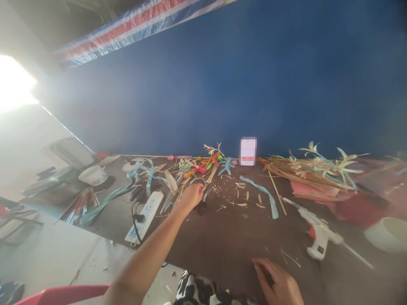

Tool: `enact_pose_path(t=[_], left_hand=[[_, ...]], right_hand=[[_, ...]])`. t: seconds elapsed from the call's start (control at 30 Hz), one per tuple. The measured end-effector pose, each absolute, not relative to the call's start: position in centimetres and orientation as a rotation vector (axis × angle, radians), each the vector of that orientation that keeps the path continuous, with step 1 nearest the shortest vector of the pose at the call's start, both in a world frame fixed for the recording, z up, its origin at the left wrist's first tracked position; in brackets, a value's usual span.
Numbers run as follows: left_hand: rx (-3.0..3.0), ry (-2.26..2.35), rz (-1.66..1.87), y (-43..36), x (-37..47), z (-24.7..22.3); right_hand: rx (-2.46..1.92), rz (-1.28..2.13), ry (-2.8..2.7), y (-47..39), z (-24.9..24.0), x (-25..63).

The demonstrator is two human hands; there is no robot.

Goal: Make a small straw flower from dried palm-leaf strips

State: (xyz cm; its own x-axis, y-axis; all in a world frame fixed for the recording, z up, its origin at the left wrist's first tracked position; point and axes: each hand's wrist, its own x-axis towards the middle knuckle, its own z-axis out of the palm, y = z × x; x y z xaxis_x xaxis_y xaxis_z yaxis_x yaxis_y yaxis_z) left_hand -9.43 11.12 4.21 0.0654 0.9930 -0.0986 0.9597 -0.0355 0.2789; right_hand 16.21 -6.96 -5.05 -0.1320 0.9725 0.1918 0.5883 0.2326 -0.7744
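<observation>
My left hand (191,195) reaches to the middle of the table, its fingers closed. A thin pale loop and a small dark piece show beside those fingers; I cannot make out what they hold, if anything. Dry plant scraps (243,197) lie just to its right. Behind it is a heap of bright fuzzy pipe-cleaner shapes, among them an orange one (213,160) and a blue one (226,166). My right hand (278,281) rests near the table's front edge with fingers stretched out, holding nothing. A white glue gun (319,235) with a glue stick lies to its upper right.
A white power strip (149,212) with a black plug lies left of my left arm. Light-blue ribbon (111,201) trails near a white cup (93,175). Dried stalks with pale flowers (318,167), a blue strip (265,192) and a white roll (386,234) are right.
</observation>
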Motion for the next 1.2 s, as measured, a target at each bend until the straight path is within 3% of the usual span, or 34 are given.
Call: enact_pose_path(t=[0.07,0.2,0.4,0.6,0.9,1.07,1.13,1.2], left_hand=[[1.703,1.629,0.535,9.8,-8.3,4.0],[0.922,1.088,0.665,6.7,-4.6,2.2],[0.646,0.980,0.692,4.3,-0.4,0.3],[0.689,1.029,0.647,3.1,0.5,0.5],[0.650,1.065,0.908,3.7,-0.4,0.4],[0.602,1.008,0.899,3.7,-1.3,0.6],[0.637,1.015,0.884,3.4,-1.2,0.8],[0.676,1.032,0.861,3.1,-0.8,1.2]], right_hand=[[-1.465,0.878,-1.642,-6.3,-4.0,16.0],[-1.411,1.260,-1.204,-3.9,-1.3,15.1],[-1.226,1.609,-0.802,-0.9,0.0,13.7],[-1.202,1.677,-0.819,-0.8,-0.8,13.7],[-1.345,1.707,-1.018,-1.9,-0.9,15.0],[-1.518,1.326,-1.543,-2.9,0.2,16.6],[-1.509,1.275,-1.473,-2.7,0.7,16.9],[-1.441,1.458,-1.236,-2.3,1.0,16.7]])
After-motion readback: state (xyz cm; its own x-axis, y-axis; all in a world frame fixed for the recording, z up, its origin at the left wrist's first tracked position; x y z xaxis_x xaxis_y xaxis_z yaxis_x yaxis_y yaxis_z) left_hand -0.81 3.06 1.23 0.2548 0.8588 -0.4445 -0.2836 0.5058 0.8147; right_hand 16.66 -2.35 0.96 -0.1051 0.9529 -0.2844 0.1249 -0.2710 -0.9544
